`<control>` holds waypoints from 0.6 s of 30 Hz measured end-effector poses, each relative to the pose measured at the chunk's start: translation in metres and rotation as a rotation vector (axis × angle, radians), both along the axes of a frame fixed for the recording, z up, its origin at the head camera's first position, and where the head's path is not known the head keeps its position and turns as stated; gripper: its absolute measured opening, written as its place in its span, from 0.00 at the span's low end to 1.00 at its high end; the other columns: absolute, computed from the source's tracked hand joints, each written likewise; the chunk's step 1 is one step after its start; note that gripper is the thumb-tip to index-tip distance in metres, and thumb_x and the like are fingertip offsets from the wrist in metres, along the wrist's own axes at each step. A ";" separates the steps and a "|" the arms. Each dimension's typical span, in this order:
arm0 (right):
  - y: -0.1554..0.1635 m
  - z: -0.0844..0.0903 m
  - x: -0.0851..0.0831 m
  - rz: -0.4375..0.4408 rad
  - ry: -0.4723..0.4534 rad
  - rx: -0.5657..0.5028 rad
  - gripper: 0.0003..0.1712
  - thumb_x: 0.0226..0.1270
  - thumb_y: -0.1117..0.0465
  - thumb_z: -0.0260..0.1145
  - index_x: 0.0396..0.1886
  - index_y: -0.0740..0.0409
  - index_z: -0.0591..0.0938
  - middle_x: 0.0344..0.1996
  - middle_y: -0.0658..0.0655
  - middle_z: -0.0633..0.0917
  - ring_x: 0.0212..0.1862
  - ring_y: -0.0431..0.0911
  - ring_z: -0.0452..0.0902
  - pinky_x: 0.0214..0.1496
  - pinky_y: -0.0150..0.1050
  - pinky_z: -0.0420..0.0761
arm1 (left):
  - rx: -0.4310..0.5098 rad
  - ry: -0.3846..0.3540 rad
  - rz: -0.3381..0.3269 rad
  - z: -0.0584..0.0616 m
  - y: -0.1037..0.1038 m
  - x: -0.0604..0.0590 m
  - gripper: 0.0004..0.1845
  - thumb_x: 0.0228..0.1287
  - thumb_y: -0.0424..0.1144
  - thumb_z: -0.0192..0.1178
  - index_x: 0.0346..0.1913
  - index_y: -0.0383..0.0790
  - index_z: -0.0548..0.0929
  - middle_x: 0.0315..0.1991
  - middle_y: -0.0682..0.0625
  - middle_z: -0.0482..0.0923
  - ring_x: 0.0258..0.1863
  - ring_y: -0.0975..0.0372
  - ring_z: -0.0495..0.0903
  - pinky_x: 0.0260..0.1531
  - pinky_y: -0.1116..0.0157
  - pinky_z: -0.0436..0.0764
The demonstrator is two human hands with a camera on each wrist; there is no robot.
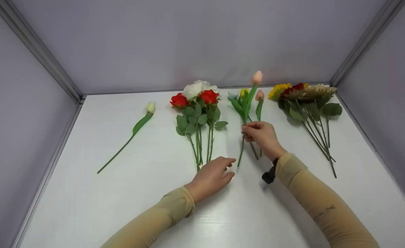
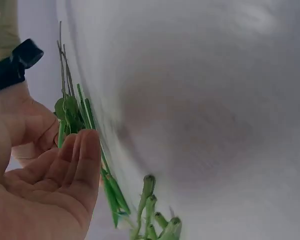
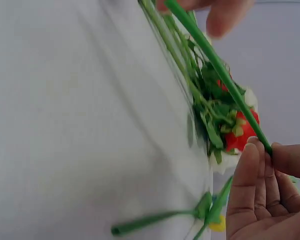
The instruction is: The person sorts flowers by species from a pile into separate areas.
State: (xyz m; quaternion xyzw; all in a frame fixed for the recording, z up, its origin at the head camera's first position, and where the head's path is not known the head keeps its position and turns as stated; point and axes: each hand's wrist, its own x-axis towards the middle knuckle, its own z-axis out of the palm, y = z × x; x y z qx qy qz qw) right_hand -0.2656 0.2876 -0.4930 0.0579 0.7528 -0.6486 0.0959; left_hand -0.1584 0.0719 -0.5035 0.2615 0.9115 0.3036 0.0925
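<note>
In the head view my right hand (image 1: 262, 136) pinches the green stem of a pink tulip (image 1: 257, 78) between thumb and fingers, its bloom raised toward the back wall. The right wrist view shows that stem (image 3: 225, 82) slanting up from the fingertips. My left hand (image 1: 211, 177) is beside the stem's lower end, fingers loosely bent and apart, gripping nothing. Under and around the held flower lie a yellow tulip (image 1: 244, 92), a blue tulip (image 1: 232, 96) and another pink tulip (image 1: 259, 95).
Red and white roses (image 1: 202, 91) lie left of the tulips, their stem ends near my left hand. A single white tulip (image 1: 150, 107) lies further left. Several sunflower-like blooms (image 1: 316, 92) lie at the right. Walls enclose the white table (image 1: 85, 206) at the back and sides.
</note>
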 end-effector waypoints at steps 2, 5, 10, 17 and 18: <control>0.013 0.002 -0.009 -0.013 -0.018 0.055 0.20 0.72 0.57 0.69 0.55 0.68 0.82 0.43 0.62 0.85 0.38 0.45 0.83 0.43 0.38 0.86 | -0.178 0.172 -0.089 -0.001 0.003 0.001 0.26 0.76 0.45 0.60 0.72 0.42 0.73 0.62 0.47 0.77 0.62 0.56 0.77 0.61 0.60 0.77; 0.030 0.005 -0.021 -0.011 -0.036 0.140 0.20 0.73 0.58 0.68 0.55 0.69 0.81 0.44 0.63 0.84 0.37 0.46 0.83 0.45 0.41 0.86 | -0.383 0.381 -0.183 -0.001 0.008 -0.002 0.32 0.74 0.49 0.62 0.76 0.45 0.68 0.72 0.46 0.69 0.72 0.52 0.67 0.71 0.55 0.67; 0.044 0.006 -0.032 0.001 -0.086 0.243 0.19 0.73 0.59 0.68 0.54 0.71 0.82 0.43 0.63 0.84 0.36 0.45 0.83 0.47 0.43 0.86 | -0.539 0.487 -0.219 0.001 0.019 -0.012 0.40 0.71 0.54 0.64 0.80 0.50 0.61 0.80 0.46 0.56 0.79 0.50 0.52 0.77 0.50 0.53; 0.042 -0.002 -0.035 -0.018 -0.130 0.283 0.17 0.71 0.61 0.70 0.50 0.71 0.82 0.35 0.58 0.85 0.34 0.44 0.83 0.42 0.39 0.86 | -0.554 0.445 -0.248 0.004 0.030 -0.014 0.41 0.71 0.55 0.63 0.81 0.49 0.60 0.81 0.46 0.54 0.80 0.50 0.50 0.77 0.49 0.51; 0.042 -0.004 -0.035 -0.020 -0.127 0.287 0.17 0.71 0.61 0.69 0.50 0.71 0.82 0.34 0.58 0.85 0.34 0.44 0.83 0.41 0.39 0.86 | -0.551 0.439 -0.252 0.004 0.031 -0.013 0.41 0.71 0.55 0.63 0.81 0.49 0.60 0.81 0.46 0.53 0.80 0.50 0.50 0.77 0.49 0.52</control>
